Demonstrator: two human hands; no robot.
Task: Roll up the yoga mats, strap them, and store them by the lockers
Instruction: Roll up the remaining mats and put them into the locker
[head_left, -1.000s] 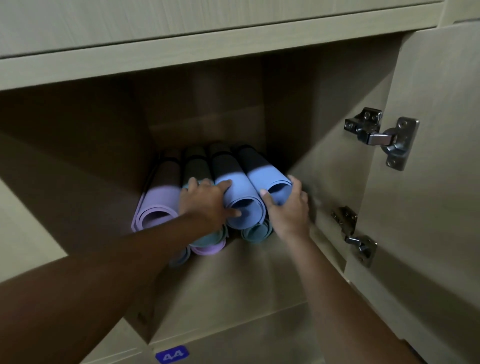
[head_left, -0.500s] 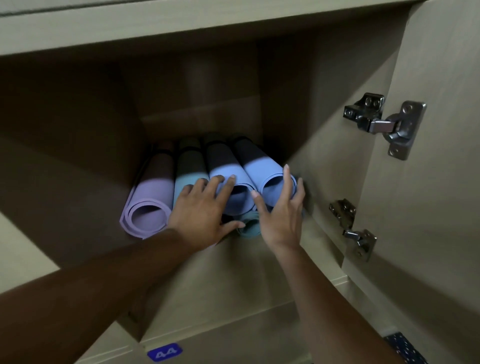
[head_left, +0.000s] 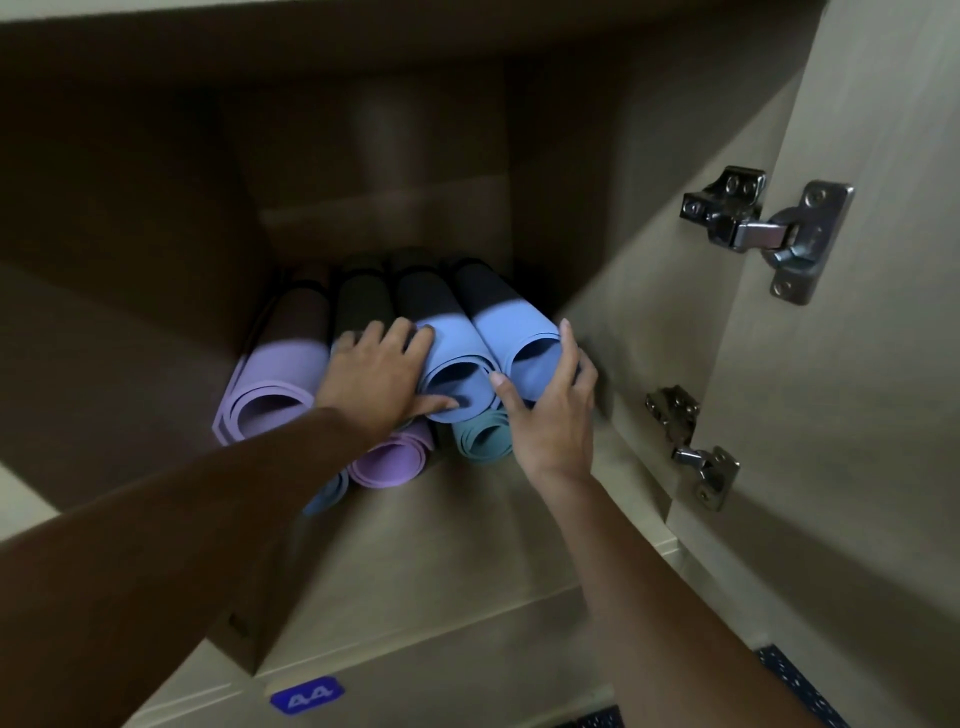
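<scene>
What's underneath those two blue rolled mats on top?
Under the two blue mats, a teal mat and a purple mat show their ends. Anything further back is hidden in shadow.

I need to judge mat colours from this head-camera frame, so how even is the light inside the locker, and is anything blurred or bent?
Head view: light falls only on the near ends of the rolled mats; farther back they sink into dark shadow, colours unreadable. The locker's right wall looks smeared by motion blur. The open door and the hinge are lit and sharper. Wide-angle bending curves the straight edges.
</scene>
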